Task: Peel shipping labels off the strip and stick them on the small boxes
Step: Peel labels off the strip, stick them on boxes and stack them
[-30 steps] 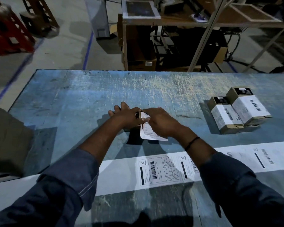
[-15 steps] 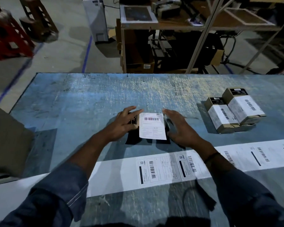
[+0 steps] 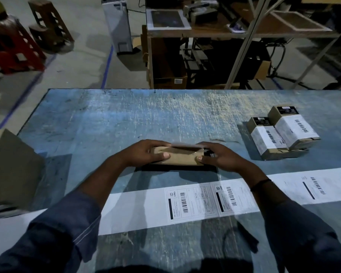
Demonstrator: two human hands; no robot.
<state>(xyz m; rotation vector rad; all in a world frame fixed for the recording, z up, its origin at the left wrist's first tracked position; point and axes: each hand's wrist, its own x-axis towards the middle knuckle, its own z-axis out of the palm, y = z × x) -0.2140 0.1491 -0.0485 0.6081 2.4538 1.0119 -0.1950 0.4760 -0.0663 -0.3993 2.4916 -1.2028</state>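
Note:
A small brown cardboard box (image 3: 180, 157) lies sideways at the middle of the blue table, tipped so its plain brown side faces me; a pale label edge shows along its top. My left hand (image 3: 146, 152) grips its left end, thumb on the near face. My right hand (image 3: 218, 156) grips its right end the same way. The white label strip (image 3: 195, 202) runs across the table in front of the box, under my forearms, with printed barcode labels on it. Two labelled small boxes (image 3: 283, 133) lie side by side at the right.
A large brown carton (image 3: 10, 168) stands at the table's left edge. Beyond the far table edge (image 3: 165, 89) are a wooden shelf unit with boxes, a slanted metal frame, a white machine, a red stool and a brown stool on the floor.
The box lay flat with its white label facing up and my hands beside it; now both hands grip its ends and it is turned so the brown side faces me.

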